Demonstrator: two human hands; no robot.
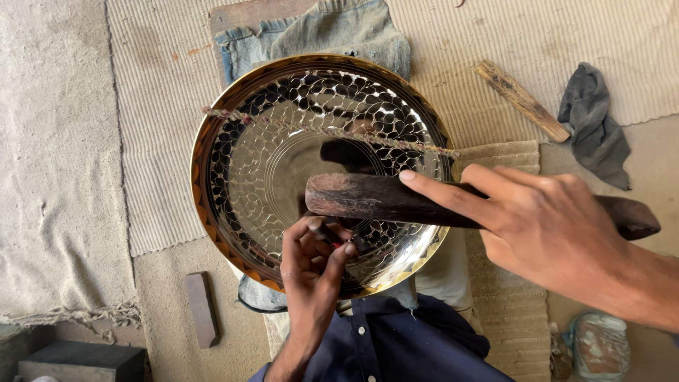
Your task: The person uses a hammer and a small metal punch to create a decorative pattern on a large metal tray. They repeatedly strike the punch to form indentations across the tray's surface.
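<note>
Item one: a large round polished brass plate (247,177) with a chased scale pattern about its well and a scalloped rim stands tilted toward the camera, its upper edge over a folded piece of faded blue denim cloth (332,32) and its lower edge at the person's lap, near the dark blue buttoned shirt (396,346). A thin twisted cord (332,132) runs across its upper half. All rests on ribbed beige matting (152,127).

Item two: a long dark wooden mallet (368,198) lies level across the plate's face. The right hand (559,233) is wrapped round its shaft, forefinger stretched along the top toward the head, remaining fingers curled closed about it.

Item three: the left hand (311,272) comes up from below, its fingertips pinched together on a small dark punch-like tool (332,237) with a red mark, set against the plate's lower well. The tool's tip is hidden.

Lesser items: a crumpled grey rag (598,127) and a pale wooden stick (523,100) upper right, well apart from the plate; a small brown rectangular block (201,308) lower left.
</note>
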